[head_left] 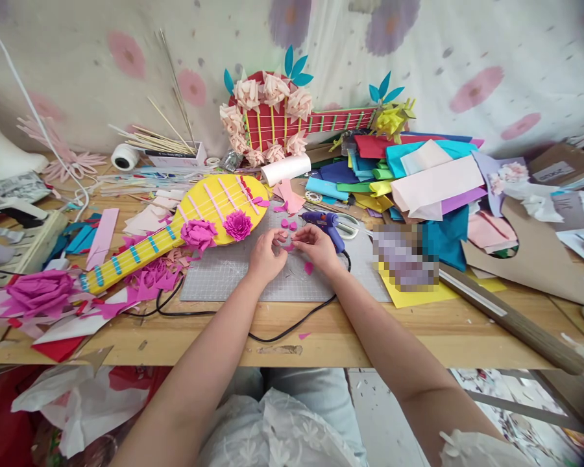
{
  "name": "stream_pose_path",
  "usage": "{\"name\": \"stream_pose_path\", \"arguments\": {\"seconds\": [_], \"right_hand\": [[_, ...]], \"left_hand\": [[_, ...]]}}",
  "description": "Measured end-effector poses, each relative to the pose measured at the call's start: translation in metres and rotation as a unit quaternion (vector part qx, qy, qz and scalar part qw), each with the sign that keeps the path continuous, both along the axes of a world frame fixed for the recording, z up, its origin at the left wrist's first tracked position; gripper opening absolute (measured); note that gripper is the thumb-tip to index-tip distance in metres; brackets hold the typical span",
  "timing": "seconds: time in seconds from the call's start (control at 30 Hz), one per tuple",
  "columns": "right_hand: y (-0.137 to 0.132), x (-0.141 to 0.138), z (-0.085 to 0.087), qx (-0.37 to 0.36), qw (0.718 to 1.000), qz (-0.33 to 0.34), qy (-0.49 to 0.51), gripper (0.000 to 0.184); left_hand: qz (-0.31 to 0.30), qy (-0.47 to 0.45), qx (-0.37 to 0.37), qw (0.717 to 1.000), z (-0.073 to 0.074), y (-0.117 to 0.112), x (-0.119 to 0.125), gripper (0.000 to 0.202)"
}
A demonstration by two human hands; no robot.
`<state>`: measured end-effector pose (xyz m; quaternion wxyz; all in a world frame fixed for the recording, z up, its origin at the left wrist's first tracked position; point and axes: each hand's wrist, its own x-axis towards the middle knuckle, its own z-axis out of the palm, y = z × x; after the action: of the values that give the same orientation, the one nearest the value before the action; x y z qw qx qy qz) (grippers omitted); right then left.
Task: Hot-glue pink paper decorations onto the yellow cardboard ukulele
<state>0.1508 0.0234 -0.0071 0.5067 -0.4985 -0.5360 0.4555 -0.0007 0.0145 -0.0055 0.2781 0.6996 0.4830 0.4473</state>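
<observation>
My left hand and my right hand meet over the grey cutting mat, fingers curled into pinches. A small pink paper petal shows between the fingertips, partly covered by them. Just beyond lie a few loose pink petals, and another petal rests below my right hand. Beside my right fingers a blue glue gun lies on its side. To the left of my hands is a yellow paper-covered lute shape with magenta flowers on its body.
Behind stands a red guitar shape with pale flowers. Coloured paper is piled at right, near scissors and a brown-handled paper cutter arm. A black cord loops along the table's front. Pink scraps lie left.
</observation>
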Motion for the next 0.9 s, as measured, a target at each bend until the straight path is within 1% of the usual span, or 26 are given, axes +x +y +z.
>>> {"name": "stream_pose_path", "arguments": {"seconds": [0.1,0.17,0.23,0.27,0.3,0.33,0.4,0.43,0.47,0.5,0.57,0.63,0.7,0.77,0.83,0.9], "right_hand": [[0.001,0.001,0.001,-0.019,0.999,-0.006,0.046,0.030],[0.000,0.001,0.005,-0.020,0.998,-0.012,0.065,0.031],[-0.001,0.000,0.009,-0.005,0.997,-0.013,0.078,0.032],[-0.002,0.000,0.011,0.006,0.997,-0.009,0.081,0.032],[-0.003,-0.001,0.013,0.019,0.996,0.000,0.084,0.031],[-0.004,-0.001,0.015,0.029,0.996,0.015,0.086,0.030],[-0.006,-0.001,0.018,0.043,0.993,0.053,0.091,0.029],[-0.007,-0.001,0.019,0.047,0.992,0.072,0.092,0.028],[-0.008,0.000,0.020,0.051,0.991,0.086,0.091,0.027],[-0.008,0.000,0.020,0.055,0.990,0.097,0.087,0.027],[-0.009,0.001,0.020,0.063,0.989,0.112,0.073,0.027],[-0.009,0.001,0.020,0.060,0.989,0.123,0.055,0.029],[-0.010,0.002,0.022,0.051,0.990,0.124,0.037,0.031],[-0.011,0.005,0.027,0.049,0.992,0.111,0.025,0.034],[-0.015,0.014,0.035,0.046,0.994,0.099,0.012,0.036],[-0.021,0.031,0.044,0.012,0.993,0.114,-0.030,0.035]], "left_hand": [[0.012,0.013,0.012,1.000,0.001,-0.001,0.000,0.044],[0.013,-0.003,0.004,1.000,0.003,-0.001,0.001,0.042],[0.014,-0.057,-0.038,0.998,0.005,-0.002,0.005,0.034],[0.014,-0.101,-0.080,0.992,0.007,-0.002,0.007,0.027],[0.011,-0.154,-0.133,0.979,0.009,-0.002,0.009,0.021],[0.002,-0.210,-0.190,0.959,0.011,-0.002,0.011,0.016],[-0.032,-0.306,-0.290,0.906,0.016,-0.002,0.011,0.017],[-0.051,-0.341,-0.327,0.880,0.018,-0.003,0.011,0.019],[-0.069,-0.365,-0.354,0.858,0.020,-0.003,0.009,0.021],[-0.082,-0.380,-0.373,0.842,0.021,-0.003,0.007,0.023],[-0.096,-0.393,-0.393,0.826,0.023,-0.003,0.003,0.027],[-0.097,-0.397,-0.393,0.824,0.023,-0.003,0.000,0.030],[-0.081,-0.396,-0.381,0.832,0.022,-0.003,-0.001,0.031],[-0.050,-0.384,-0.357,0.850,0.020,-0.003,0.000,0.031],[-0.014,-0.362,-0.315,0.877,0.019,-0.002,0.001,0.034],[0.015,-0.336,-0.270,0.902,0.016,-0.001,0.000,0.036]]}}
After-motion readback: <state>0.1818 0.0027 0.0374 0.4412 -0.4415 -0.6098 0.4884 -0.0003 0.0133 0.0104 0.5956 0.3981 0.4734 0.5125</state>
